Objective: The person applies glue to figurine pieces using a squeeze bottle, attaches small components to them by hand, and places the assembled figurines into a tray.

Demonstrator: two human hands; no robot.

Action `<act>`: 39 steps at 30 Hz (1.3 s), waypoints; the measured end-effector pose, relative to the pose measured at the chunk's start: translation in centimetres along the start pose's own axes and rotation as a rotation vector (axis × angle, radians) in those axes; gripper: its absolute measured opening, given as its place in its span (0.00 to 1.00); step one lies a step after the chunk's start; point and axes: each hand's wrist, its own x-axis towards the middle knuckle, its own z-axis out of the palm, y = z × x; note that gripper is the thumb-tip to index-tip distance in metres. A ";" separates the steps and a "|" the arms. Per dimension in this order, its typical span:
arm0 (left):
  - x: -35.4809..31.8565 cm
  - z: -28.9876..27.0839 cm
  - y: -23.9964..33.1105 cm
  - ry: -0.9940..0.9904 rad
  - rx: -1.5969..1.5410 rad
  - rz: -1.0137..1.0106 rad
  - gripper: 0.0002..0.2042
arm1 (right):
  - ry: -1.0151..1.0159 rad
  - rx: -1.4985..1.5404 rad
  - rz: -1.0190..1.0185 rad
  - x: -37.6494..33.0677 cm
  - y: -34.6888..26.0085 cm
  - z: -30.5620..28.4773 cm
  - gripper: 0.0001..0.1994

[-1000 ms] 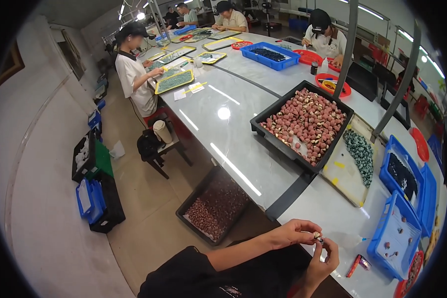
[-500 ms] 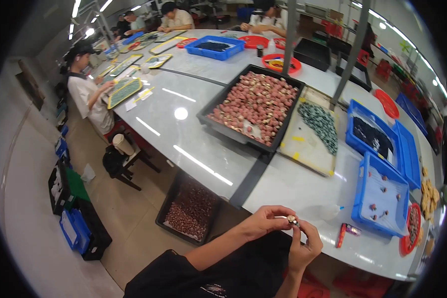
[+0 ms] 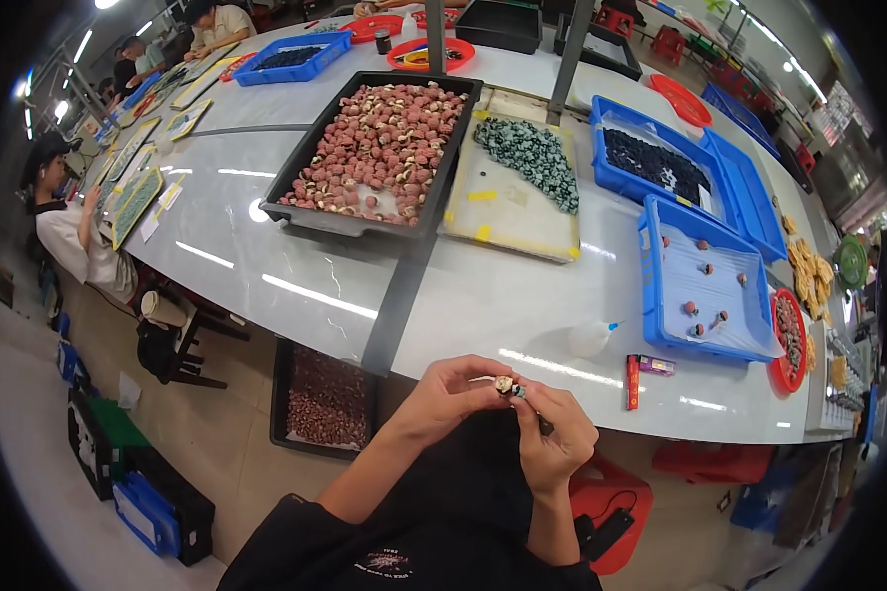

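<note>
While the left hand point(image 3: 450, 392) pinches a small round pinkish-cream bead point(image 3: 504, 385) just below the white tabletop point(image 3: 483, 295) edge, the right hand point(image 3: 554, 440) (closed around a thin dark tool point(image 3: 542, 425)) meets it from the right.

A: We see a long pale work table point(image 3: 483, 295), glossy, curving away toward the upper left, with ceiling lights reflected along its near edge.

B: We also see a tan floor point(image 3: 207, 443) below the table's left edge. A dark crate point(image 3: 327, 399) of reddish pieces sits on the floor there, just under that edge.

A: A stool point(image 3: 182, 340) stands beside the table's left edge, and dark and blue bins point(image 3: 143, 488) lie further left.

B: Bright ceiling lamps point(image 3: 103, 3) glow at the top left. Red stools point(image 3: 616, 507) stand under the table's near right corner.
</note>
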 end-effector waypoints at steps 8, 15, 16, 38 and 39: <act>-0.5 0.7 0.3 0.009 0.075 0.064 0.14 | -0.016 -0.034 -0.053 0.1 -0.2 -0.3 0.08; -0.5 1.3 0.7 0.017 0.261 0.146 0.10 | -0.089 -0.056 -0.062 0.5 -0.4 -1.4 0.08; -0.6 1.3 0.7 0.008 0.257 0.134 0.10 | -0.112 -0.031 -0.063 0.5 -0.4 -1.5 0.08; 0.4 2.2 -1.1 -0.070 0.198 -0.122 0.21 | -0.301 -0.043 0.143 0.6 0.2 -4.8 0.22; 0.3 2.0 -1.2 -0.081 0.176 -0.136 0.22 | -0.358 -0.061 0.117 0.6 0.3 -4.9 0.22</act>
